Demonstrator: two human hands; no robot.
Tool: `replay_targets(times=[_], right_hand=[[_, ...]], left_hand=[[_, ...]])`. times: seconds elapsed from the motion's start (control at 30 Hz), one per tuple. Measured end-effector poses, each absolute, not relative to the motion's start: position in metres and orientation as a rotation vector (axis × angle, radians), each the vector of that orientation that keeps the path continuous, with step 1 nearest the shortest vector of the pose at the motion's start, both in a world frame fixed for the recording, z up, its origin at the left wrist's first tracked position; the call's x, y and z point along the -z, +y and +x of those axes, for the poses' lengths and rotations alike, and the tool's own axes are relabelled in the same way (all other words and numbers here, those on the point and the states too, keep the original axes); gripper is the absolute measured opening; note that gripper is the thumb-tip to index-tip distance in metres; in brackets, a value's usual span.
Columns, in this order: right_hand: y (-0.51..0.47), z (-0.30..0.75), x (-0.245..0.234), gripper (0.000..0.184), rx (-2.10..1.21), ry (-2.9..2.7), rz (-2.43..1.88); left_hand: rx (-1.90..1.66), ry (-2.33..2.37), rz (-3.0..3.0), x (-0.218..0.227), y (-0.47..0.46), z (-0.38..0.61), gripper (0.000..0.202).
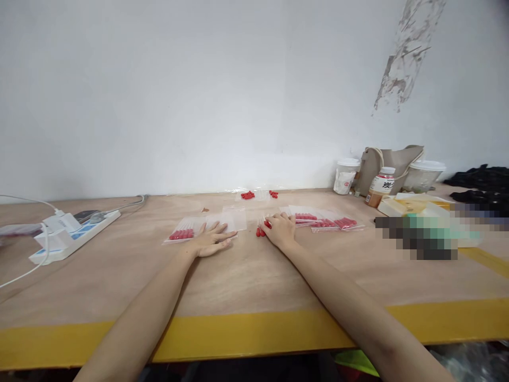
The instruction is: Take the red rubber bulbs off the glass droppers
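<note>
My left hand lies flat with fingers stretched out on a clear plastic bag on the wooden table. Just left of it lies a filled clear bag of red-tipped sticks. My right hand rests knuckles up, fingers curled over a small bunch of red-tipped sticks on the table. To its right lie several more filled bags of red-tipped sticks. Loose red pieces sit on a clear bag near the wall.
A white power strip with plugs and cables sits at the left. At the right back stand a bottle, lidded cups, a beige bag and a yellow-white box. A yellow strip edges the table front.
</note>
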State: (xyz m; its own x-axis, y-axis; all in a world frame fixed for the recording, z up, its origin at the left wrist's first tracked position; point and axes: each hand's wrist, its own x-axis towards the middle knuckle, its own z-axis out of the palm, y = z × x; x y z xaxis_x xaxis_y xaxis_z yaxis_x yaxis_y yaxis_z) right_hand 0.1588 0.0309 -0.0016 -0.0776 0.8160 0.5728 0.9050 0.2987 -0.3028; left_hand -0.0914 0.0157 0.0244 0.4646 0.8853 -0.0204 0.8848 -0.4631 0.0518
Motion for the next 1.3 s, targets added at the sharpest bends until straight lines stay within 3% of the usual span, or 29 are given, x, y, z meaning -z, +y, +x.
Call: replay_targets(times=[0.17,0.37,0.47,0.67,0.8,0.9,1.03,1.3], right_hand=[[0.026,0.178,-0.009,0.036,0.117,-1.786,-1.643],[0.017,0.210,-0.004,0.034,0.047,-1.777,-1.588],[0.015,0.217,0.003,0.041,0.008,-1.837,-1.476],[0.015,0.222,0.006,0.053,0.008,-1.956,-1.421],[0.017,0.231,0.005,0.066,-0.024,-2.008,-1.477],[0.020,0.232,0.006,0.060,-0.035,-2.044,-1.490],[0.024,0.223,0.006,0.053,0.025,-2.017,-1.540],[0.029,0.209,0.010,0.059,0.065,-1.839,-1.724]], left_hand=[[-0.375,1.843,2.744,-0.021,-0.004,-0.068,0.054],[-0.123,1.793,2.650,-0.015,-0.012,-0.060,0.062],[-0.043,1.781,2.563,-0.018,-0.007,-0.071,0.063],[-0.295,1.965,2.476,-0.030,0.007,-0.108,0.058],[-0.320,2.239,2.205,-0.024,0.017,-0.144,0.071],[-0.433,2.226,2.125,-0.015,0.020,-0.167,0.078],[-0.609,2.107,2.075,-0.011,0.025,-0.182,0.074],[-0.800,1.939,2.039,-0.015,0.035,-0.193,0.051]])
